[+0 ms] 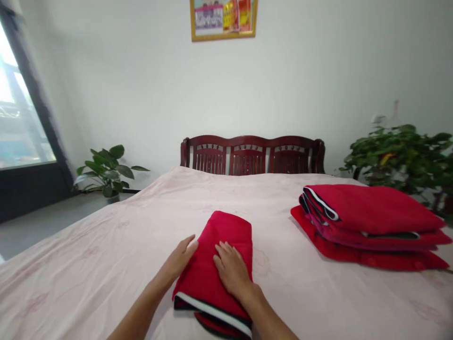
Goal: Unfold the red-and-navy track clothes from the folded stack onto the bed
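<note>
In the head view, a red folded cloth (215, 269) with a white and black edge lies on the pale pink sheet in front of me. My left hand (181, 257) rests along its left side, fingers stretched out toward the far end. Flat on the cloth's upper face, near the right side, is my right hand (231, 268) with its fingers extended. To the right sits a stack of folded red cloths (371, 212), some with white and black trim, apart from both hands.
The pink flowered sheet (123, 255) covers a wide surface. Beyond it stands a dark red wooden bench back (247, 156). Potted plants stand at the left (109, 170) and right (403, 156). A framed picture (223, 21) hangs on the wall; a glass door (24, 108) is at far left.
</note>
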Tool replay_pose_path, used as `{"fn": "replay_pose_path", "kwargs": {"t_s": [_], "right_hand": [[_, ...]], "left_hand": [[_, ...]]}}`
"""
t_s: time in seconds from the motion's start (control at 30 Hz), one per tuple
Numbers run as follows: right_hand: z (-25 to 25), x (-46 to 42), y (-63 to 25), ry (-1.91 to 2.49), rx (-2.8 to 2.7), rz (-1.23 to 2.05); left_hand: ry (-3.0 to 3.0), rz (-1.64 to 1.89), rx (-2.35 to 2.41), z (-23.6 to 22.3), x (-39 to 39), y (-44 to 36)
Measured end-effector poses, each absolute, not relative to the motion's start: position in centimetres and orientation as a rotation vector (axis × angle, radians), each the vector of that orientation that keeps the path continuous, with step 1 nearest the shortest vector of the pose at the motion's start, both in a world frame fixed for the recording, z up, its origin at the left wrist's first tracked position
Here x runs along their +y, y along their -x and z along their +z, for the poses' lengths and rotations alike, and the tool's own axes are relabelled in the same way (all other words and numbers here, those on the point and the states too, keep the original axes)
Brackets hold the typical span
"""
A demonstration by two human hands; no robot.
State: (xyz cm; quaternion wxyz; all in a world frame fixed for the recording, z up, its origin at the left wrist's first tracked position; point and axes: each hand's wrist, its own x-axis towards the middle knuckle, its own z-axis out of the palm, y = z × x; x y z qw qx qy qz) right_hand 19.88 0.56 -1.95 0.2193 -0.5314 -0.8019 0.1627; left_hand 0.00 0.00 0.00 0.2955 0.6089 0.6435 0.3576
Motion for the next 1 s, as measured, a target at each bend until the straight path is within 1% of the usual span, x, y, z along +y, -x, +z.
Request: {"fn": "replay_pose_path", "kwargs": {"t_s": [0.1,0.17,0.23,0.33,0.4,0.5,0.6,0.73,0.8,0.93,1.0], "right_hand": [[-1.2,1.4,-20.6,1.549,-2.135,0.268],[-1.0,2.7,-21.4,1.582,-2.115,0.125],[-1.6,4.1,-22.3,1.635,-2.151,0.112],[-3.2,6.2,-23.8,1.713,-2.200,0.251],[-4.3,7.3,-24.6,1.682,-2.160,0.346],[-5.6,8.3,-25.6,1.559,-1.803,0.558],[-6.6,8.2,-26.1,1.528,-1.401,0.671],[-6.7,6.7,-26.1,1.549,-1.232,0.796],[-6.0,5.6,-26.0,1.472,-1.201,0.993],[-4.1,3.4,-25.9,0.991,-0.871,1.737],[-3.5,2.6,-25.7,0.789,-0.713,1.925]], "left_hand": [[-2.206,0.724,1.759,-1.2,-2.6,-3.1],[-2.402,0.523,1.685,-2.1,-4.5,-5.1],[-2.482,0.404,1.611,-2.9,-6.0,-6.3],[-2.522,0.365,1.551,-3.3,-7.0,-6.5],[-2.538,0.362,1.521,-3.2,-7.2,-6.1],[-2.582,0.368,1.437,-3.0,-7.3,-5.4],[-2.624,0.334,1.297,-2.8,-7.5,-5.0],[-2.598,0.309,1.338,-2.8,-7.7,-5.3],[-2.571,0.309,1.400,-2.9,-7.9,-5.6],[-2.571,0.389,1.413,-3.9,-8.0,-5.7],[-2.576,0.482,1.433,-4.6,-7.8,-5.5]]}}
